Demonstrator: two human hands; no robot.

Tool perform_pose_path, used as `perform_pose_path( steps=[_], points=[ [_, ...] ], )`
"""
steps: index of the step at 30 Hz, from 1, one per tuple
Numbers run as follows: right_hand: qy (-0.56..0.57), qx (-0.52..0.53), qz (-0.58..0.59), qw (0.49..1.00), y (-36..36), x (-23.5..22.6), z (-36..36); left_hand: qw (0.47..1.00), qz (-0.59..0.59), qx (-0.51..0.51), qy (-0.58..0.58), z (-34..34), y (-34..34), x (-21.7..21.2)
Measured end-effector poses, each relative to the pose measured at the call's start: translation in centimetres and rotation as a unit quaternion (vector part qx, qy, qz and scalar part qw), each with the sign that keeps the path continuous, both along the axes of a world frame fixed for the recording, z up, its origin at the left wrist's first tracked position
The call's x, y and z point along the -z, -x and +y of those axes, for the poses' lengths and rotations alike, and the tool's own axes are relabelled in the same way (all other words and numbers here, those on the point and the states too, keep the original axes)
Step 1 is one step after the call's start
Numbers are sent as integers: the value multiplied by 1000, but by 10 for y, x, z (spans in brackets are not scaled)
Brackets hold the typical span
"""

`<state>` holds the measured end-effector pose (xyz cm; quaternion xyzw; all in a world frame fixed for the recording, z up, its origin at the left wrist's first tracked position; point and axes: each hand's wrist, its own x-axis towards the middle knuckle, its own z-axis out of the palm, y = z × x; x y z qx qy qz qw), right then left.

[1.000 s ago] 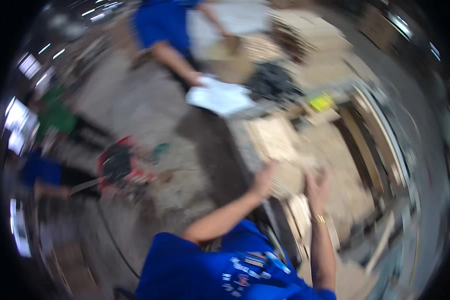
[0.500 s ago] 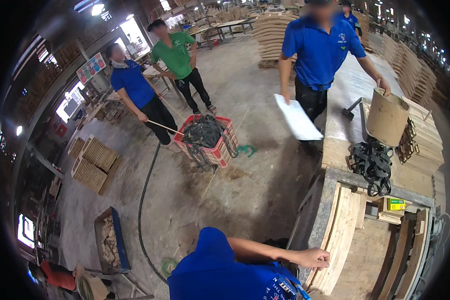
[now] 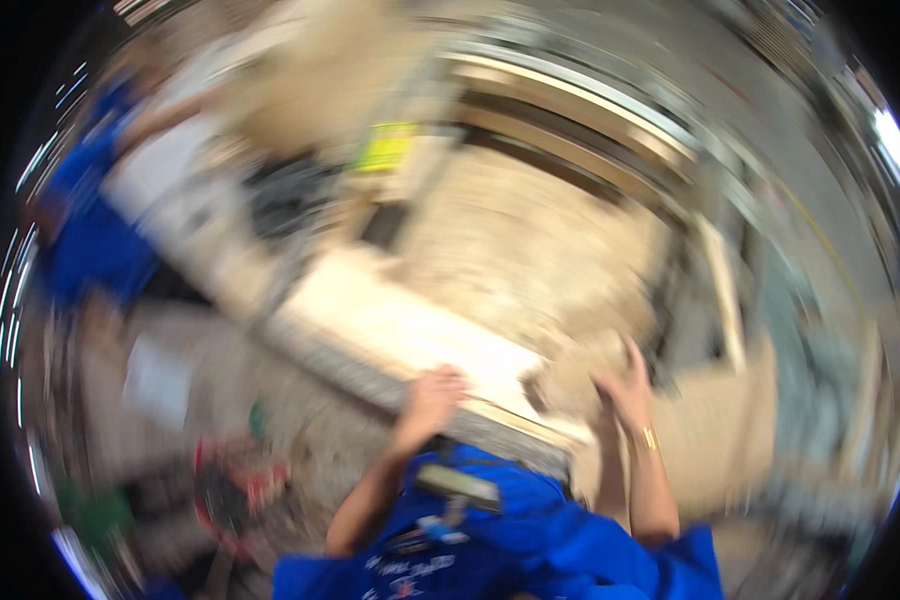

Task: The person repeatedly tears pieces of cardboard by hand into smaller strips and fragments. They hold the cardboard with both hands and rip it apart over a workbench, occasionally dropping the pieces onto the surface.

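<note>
Wooden boards (image 3: 400,315) showed pale cream; table edge (image 3: 345,372), mottled grey. Small box (image 3: 385,148) was bright yellow-green. Wearer's shirt (image 3: 540,525) was blue with white print, wristband (image 3: 650,438) gold. Blurred heap (image 3: 288,195) looked black, paper sheet (image 3: 158,382) whitish.

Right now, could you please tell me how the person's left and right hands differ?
The left hand is at the near edge of the pale wood; the right hand is farther right. The left hand's fingers look close together, while the right hand's thumb and fingers are spread. The right wrist wears a gold-coloured band; the left shows none. Both are bare and blurred.
</note>
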<state>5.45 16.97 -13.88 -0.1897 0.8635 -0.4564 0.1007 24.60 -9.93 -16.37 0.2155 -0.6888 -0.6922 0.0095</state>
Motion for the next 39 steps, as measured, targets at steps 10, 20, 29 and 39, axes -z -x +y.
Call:
perform_pose_path(
  steps=[10,20,29,39],
  points=[
    [-61,455,-7,888,113,17,134,998,-64,17,25,-29,62,-26],
    [95,660,59,743,-91,-25,267,966,-51,239,88,36,119,-36],
    [268,670,-144,677,-207,32,182,841,67,449,293,216,105,-16],
    [-168,611,-40,772,-206,25,177,828,89,452,319,240,75,-20]
  ],
)
